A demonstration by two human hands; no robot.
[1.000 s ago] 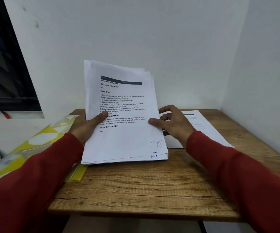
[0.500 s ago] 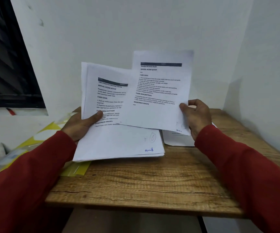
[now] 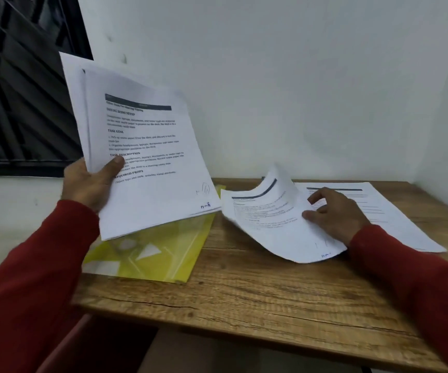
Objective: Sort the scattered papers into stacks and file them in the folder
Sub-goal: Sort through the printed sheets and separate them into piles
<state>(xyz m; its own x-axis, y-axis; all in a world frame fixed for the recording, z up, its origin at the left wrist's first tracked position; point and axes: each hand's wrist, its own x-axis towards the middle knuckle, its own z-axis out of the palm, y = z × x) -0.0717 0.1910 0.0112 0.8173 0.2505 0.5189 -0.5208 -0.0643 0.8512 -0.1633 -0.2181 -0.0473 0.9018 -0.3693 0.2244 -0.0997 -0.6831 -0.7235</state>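
STAGE: sorting under way | left hand [image 3: 89, 188] clamped on raised stack [image 3: 139, 154] | right hand [image 3: 334, 215] pinches curling sheet [image 3: 271, 224] onto counter [image 3: 244, 297] beside sorted pile [image 3: 395, 211] | folder [image 3: 147, 254] below left hand, nothing seen filed

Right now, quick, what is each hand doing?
Left hand: grips the paper stack, raised.
Right hand: pinches a curling sheet over the table.
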